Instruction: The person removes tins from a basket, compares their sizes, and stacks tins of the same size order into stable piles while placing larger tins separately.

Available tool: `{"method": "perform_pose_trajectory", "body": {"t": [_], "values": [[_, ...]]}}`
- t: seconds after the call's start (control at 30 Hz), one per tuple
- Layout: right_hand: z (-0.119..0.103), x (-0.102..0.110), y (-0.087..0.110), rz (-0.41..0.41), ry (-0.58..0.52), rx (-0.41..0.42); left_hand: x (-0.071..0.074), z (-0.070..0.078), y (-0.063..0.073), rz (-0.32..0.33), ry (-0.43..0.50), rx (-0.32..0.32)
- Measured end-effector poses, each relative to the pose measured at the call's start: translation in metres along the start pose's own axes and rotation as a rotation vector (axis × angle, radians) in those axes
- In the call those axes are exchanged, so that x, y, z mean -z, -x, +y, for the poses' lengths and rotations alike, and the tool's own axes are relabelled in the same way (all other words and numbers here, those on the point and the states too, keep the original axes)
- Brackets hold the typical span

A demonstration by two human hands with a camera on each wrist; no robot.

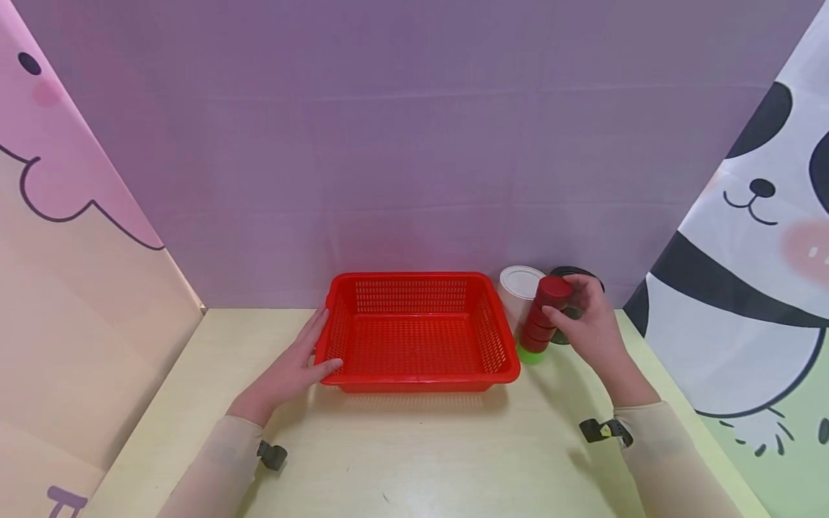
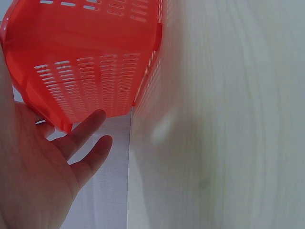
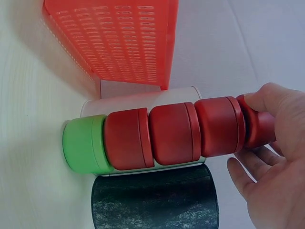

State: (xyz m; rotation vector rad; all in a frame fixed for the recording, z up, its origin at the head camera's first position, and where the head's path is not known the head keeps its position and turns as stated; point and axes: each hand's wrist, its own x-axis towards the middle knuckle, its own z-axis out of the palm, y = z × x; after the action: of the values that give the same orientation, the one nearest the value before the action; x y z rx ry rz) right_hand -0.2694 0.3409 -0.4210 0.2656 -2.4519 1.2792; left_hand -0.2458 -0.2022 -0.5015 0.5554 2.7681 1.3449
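My right hand [image 1: 586, 327] pinches the topmost red tin [image 3: 259, 128] between thumb and fingers. That tin sits at the top of a stack: several red tins [image 3: 174, 133] stand in a column on a green tin [image 3: 83, 145] at the table. From the head view the stack looks close to the right side of the red plastic basket [image 1: 414, 379]. At the basket's left side, my left hand [image 1: 291, 374] rests on the rim with its fingers extended and the thumb over the front corner. Part of that thumb and some fingertips are hidden in the left wrist view.
Behind the stack stands a white canister [image 1: 520, 280] with a pale lid. A dark green canister [image 3: 155, 198] is beside it, partly covered by my right hand in the head view. A purple cloth wall [image 1: 414, 158] closes off the table's [image 1: 414, 460] back edge.
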Motion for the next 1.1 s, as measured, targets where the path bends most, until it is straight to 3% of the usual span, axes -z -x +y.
{"method": "perform_pose_trajectory", "body": {"t": [1.1], "values": [[0.006, -0.0027, 0.0001, -0.001, 0.024, 0.032, 0.0005, 0.007, 0.0037, 0.0, -0.001, 0.001]]}}
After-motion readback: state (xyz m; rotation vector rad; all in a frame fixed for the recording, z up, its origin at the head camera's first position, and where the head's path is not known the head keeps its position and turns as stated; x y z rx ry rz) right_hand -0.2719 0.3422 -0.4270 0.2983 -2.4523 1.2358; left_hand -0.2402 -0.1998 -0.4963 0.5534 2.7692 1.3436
